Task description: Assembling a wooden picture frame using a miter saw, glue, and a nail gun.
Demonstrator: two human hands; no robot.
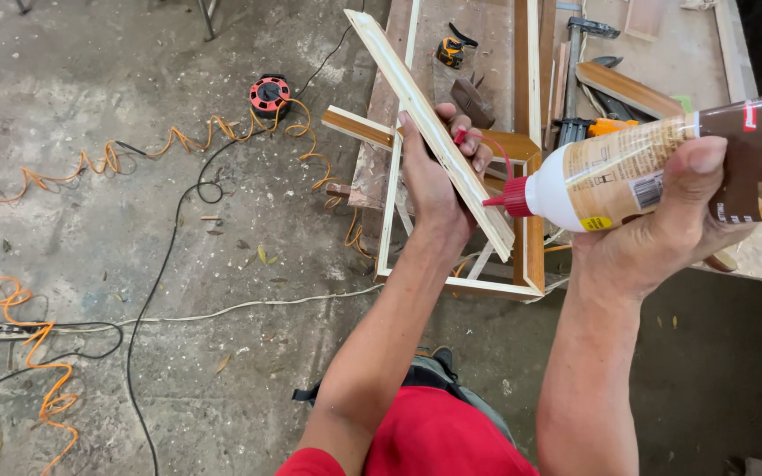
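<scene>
My left hand [434,176] is gripping a long wooden strip [429,132], fingers curled tight around its middle and thumb lying along the left side. The strip is running tilted, its far end up and to the left, its near end down and to the right. My right hand [663,220] is wrapping closed around a glue bottle [628,172], thumb pressing on top, the bottle lying nearly level and pointing left. The bottle's red nozzle [509,201] is touching the strip near its lower end; its red cap [462,137] is dangling on a thin tether just beside my left fingers.

Beyond the strip, a wooden frame [531,256] is resting against the workbench [707,53] on the right. An orange coiled hose [134,154] and black cables are lying on the concrete floor [90,247] to the left, with a red cable reel [269,93] farther off.
</scene>
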